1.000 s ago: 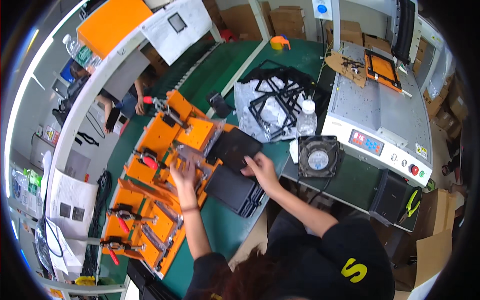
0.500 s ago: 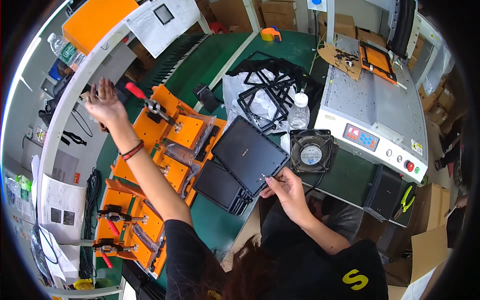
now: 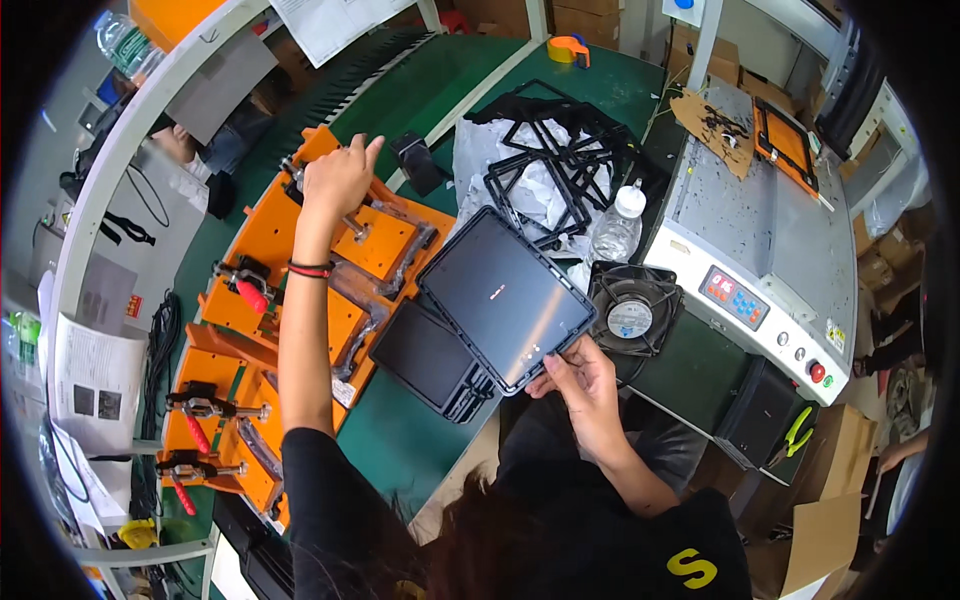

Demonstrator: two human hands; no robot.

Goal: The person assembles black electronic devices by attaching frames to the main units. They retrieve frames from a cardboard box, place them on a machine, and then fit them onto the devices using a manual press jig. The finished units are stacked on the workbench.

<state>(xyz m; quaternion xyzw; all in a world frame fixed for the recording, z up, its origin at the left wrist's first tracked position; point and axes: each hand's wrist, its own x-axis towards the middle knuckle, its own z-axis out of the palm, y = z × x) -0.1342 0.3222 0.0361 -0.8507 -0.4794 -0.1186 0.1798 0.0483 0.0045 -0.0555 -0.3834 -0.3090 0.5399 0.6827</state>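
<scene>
Black rectangular plastic panel with a raised rim (image 3: 508, 295): held tilted above the dark green counter (image 3: 405, 440); clock directions run from this panel, twelve toward the top of the view.
Right hand (image 3: 585, 385): between four and five o'clock, thumb on top, pinching the panel by its near corner.
Left hand (image 3: 340, 180): at ten o'clock, fingers bent, over the uppermost metal toggle clamp (image 3: 355, 228); it hides the handle, so I cannot tell whether it grips it.
Orange flat-plated fixture (image 3: 275, 220): at nine o'clock, with clear shiny plastic strips (image 3: 355, 278) along its beds.
Other red-handled metal clamps (image 3: 252, 293): from nine round to eight o'clock, neither hand on them.
Stack of flat black rectangular pieces (image 3: 415, 350): at eight o'clock on the counter, partly covered by the panel in view; contact between them cannot be told.
Thin black open frames (image 3: 573, 190): between twelve and one, loose on crumpled white wrapping (image 3: 480, 150).
Done: the panel is off the fixture and in hand, and several similar pieces lie stacked.
Left: the panel is not set down flat; by my judgement this piece is midway through handling.
</scene>
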